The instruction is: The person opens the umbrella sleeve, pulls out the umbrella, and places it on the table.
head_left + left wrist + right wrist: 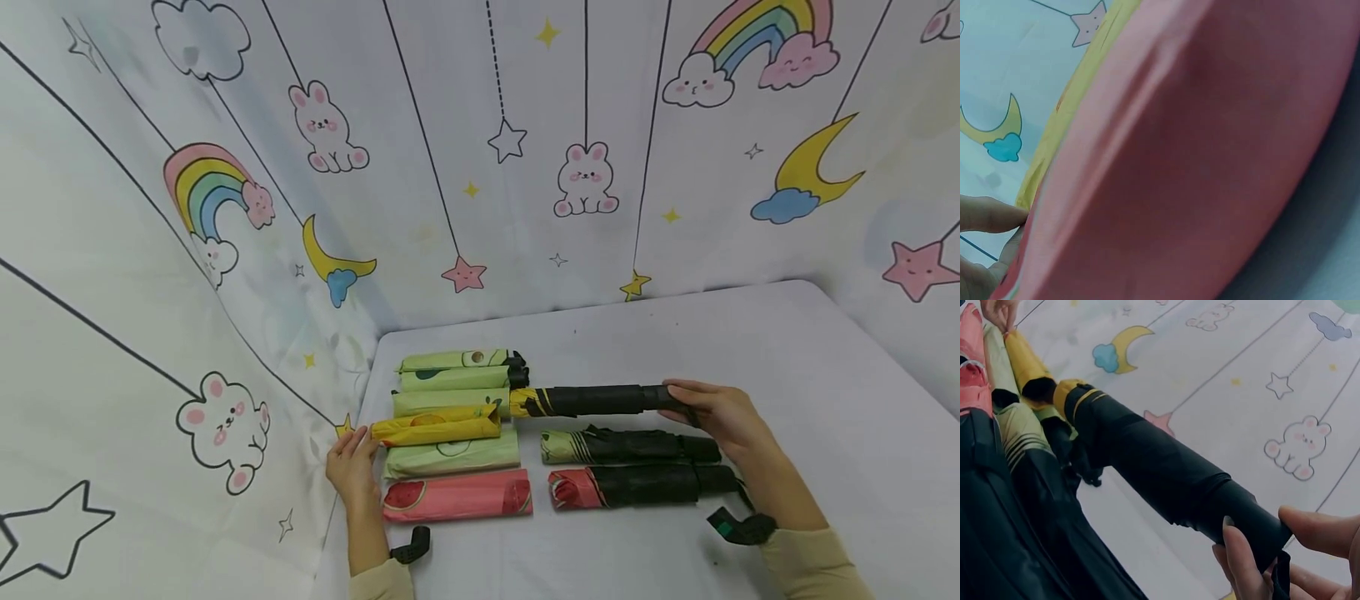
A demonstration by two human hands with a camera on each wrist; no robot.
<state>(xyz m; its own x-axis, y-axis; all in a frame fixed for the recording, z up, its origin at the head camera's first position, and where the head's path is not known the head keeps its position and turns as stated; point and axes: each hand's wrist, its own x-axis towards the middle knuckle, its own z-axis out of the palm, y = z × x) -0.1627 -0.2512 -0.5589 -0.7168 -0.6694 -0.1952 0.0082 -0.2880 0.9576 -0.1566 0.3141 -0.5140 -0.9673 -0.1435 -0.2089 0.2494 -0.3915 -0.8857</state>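
Note:
My left hand (351, 462) pinches the far left end of a yellow umbrella sleeve (437, 426). A folded black umbrella with a yellow tip (592, 401) is gripped at its handle end by my right hand (720, 412). In the right wrist view the umbrella's yellow tip (1067, 394) is at the mouth of the yellow sleeve (1025, 359); whether it has entered cannot be told. Thumb and fingers of the right hand (1310, 556) lie around the handle end, beside a dark strap. A pink watermelon sleeve (1166, 156) hides most of the left wrist view.
Below lie a pale green sleeve (450, 460) and a pink watermelon sleeve (457, 496). To their right are black folded umbrellas, one green-tipped (630, 447), one red-tipped (645, 487). Green sleeved umbrellas (453, 380) lie behind on the white table (787, 350). Printed cloth (420, 167) hangs around.

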